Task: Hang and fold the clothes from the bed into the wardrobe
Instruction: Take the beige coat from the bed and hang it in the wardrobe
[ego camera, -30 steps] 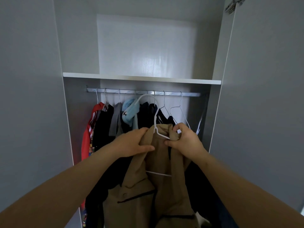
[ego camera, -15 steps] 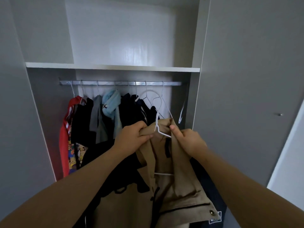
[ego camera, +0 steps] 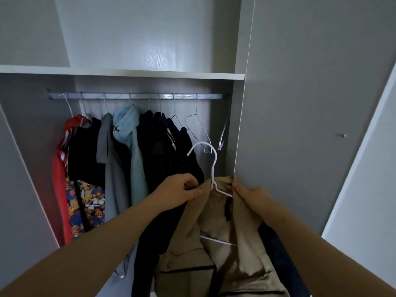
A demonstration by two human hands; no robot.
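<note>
Both hands still pinch the tan garment at its shoulders, left hand and right hand – but the white hanger has dropped, its hook now well below the wardrobe rail – further right than before

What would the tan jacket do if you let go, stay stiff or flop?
Probably flop: the tan jacket sags in soft folds below the white hanger. It seems light, since the left hand and right hand hold it just by pinching its shoulders. It might slide off that thin hanger if tilted.
</note>
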